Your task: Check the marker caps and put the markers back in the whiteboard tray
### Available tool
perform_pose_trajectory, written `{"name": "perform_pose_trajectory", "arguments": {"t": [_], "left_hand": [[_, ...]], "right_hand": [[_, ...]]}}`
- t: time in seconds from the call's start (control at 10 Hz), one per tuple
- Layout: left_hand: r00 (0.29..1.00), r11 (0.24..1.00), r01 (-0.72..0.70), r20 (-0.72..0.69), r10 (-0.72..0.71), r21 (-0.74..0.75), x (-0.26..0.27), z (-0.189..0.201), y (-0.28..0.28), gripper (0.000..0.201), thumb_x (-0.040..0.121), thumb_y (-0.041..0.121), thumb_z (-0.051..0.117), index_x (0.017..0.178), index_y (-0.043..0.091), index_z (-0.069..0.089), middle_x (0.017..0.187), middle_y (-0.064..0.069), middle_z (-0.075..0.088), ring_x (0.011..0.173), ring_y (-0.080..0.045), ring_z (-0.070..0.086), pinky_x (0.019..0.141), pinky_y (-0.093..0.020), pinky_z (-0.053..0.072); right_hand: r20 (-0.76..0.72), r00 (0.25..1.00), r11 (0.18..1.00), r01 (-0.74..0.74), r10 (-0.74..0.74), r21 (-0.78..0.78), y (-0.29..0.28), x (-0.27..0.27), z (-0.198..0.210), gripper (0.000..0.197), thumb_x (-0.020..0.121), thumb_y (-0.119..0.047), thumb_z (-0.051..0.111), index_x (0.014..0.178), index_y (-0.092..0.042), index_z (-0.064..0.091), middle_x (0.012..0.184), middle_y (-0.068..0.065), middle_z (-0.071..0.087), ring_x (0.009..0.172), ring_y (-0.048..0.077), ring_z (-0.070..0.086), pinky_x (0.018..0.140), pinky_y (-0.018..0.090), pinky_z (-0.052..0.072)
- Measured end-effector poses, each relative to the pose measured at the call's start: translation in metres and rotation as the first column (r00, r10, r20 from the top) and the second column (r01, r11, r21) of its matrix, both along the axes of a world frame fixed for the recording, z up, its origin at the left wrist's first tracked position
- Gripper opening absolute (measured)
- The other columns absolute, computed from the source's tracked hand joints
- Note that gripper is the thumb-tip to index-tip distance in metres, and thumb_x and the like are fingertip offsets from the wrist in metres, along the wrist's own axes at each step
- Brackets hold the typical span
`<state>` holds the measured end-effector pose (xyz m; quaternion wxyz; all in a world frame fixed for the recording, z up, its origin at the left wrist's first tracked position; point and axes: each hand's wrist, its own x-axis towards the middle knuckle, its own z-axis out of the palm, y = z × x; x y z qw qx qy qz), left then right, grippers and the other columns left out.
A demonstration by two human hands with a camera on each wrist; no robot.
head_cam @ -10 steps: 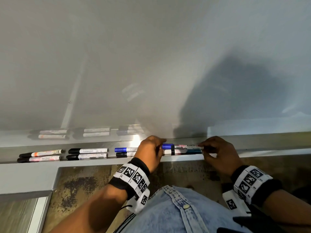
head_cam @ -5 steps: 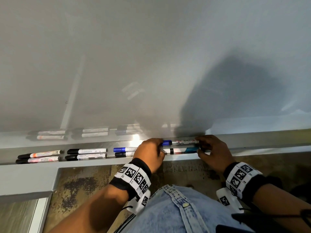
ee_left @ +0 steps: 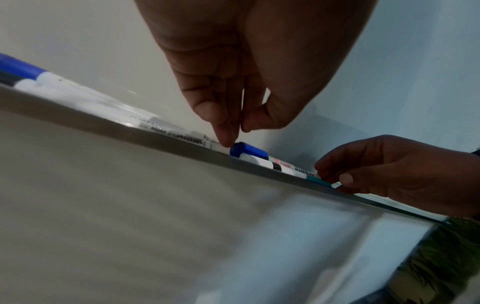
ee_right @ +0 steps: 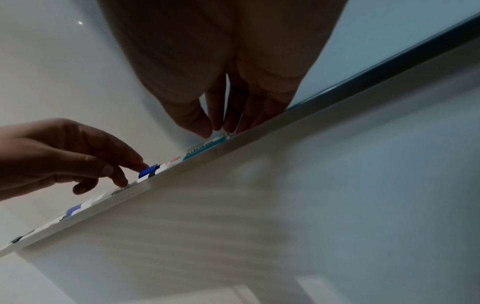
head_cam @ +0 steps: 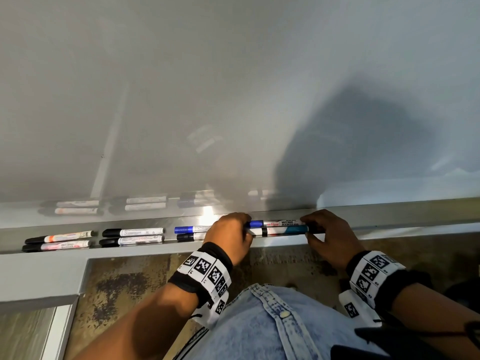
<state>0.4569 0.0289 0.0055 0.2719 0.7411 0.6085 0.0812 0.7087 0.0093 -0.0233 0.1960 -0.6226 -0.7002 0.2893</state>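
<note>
A blue-capped marker [head_cam: 275,223] lies at the back of the whiteboard tray [head_cam: 402,224], with a white marker with a teal end [head_cam: 281,231] just in front of it. My left hand [head_cam: 242,226] is at their left ends. In the left wrist view its index fingertip [ee_left: 226,137] presses against the end of the blue cap [ee_left: 248,150]. My right hand [head_cam: 309,227] pinches the right ends of both markers, fingers over the top and thumb in front. The markers' right tips are hidden under those fingers.
To the left in the tray lie another blue-capped marker [head_cam: 189,229] with a black one [head_cam: 185,236], then two pairs of black-capped markers [head_cam: 133,232] [head_cam: 59,237]. The whiteboard [head_cam: 233,100] rises right behind. The tray runs on to the right of my right hand.
My right hand has slid a little left onto the markers' right ends. The blue-capped marker has settled at the back of the tray. My left hand stays at the cap end.
</note>
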Motion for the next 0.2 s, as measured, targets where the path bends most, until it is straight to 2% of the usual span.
{"name": "perform_pose_trajectory", "arguments": {"t": [0.1,0.2], "left_hand": [[1.0,1.0,0.015,0.014,-0.015,0.016,-0.003,0.0021,-0.0021,0.029,0.085,0.018,0.058,0.114,0.02,0.061,0.105,-0.002,0.066,0.092,-0.02,0.06,0.074,-0.022,0.04],[1.0,0.999,0.02,0.004,-0.02,0.029,-0.0101,0.0066,-0.0072,0.029,0.085,0.02,0.058,0.113,0.024,0.061,0.108,0.003,0.065,0.09,-0.016,0.061,0.073,-0.021,0.041]], "right_hand": [[0.034,0.999,1.0,-0.005,0.005,0.004,-0.0018,0.0001,0.0013,0.035,0.077,-0.008,0.069,0.11,-0.017,0.063,0.105,0.0,0.06,0.088,0.007,0.056,0.076,-0.004,0.036],[0.02,0.999,0.999,0.037,-0.037,0.018,-0.0055,-0.0005,0.0031,0.034,0.076,-0.007,0.069,0.108,-0.016,0.063,0.104,0.001,0.061,0.088,0.006,0.053,0.075,-0.005,0.034]]}}
